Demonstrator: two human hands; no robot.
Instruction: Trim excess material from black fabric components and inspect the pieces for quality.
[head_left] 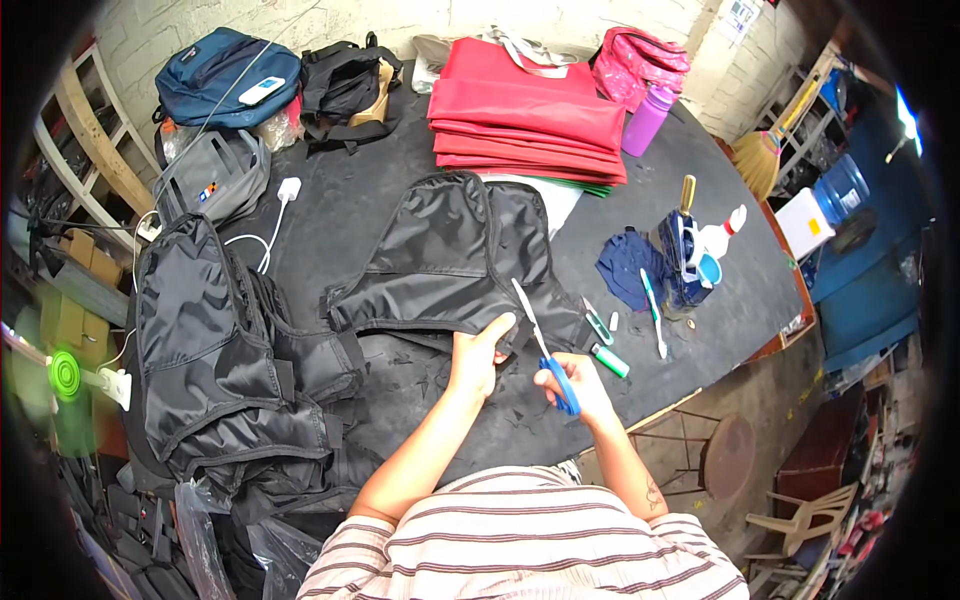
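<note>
A sewn black fabric piece (430, 240) with bound edges lies in front of me on the dark table. My left hand (477, 358) pinches its near edge, thumb on top and the other fingers partly hidden below. In my right hand (583, 392) are blue-handled scissors (560, 385), their blades pointing up and away beside the fabric edge. Whether the blades touch the cloth I cannot tell. Just right of them lie small thread snips (597, 322) and a green lighter (610, 361).
More black sewn pieces (200, 340) are piled at the left. Folded red fabric (520, 120) is stacked at the back, near a purple bottle (648, 120). To the right are a toothbrush (655, 315), a dark blue cloth (628, 268) and a tool holder (685, 270). A round stool (730, 457) stands beyond the table edge.
</note>
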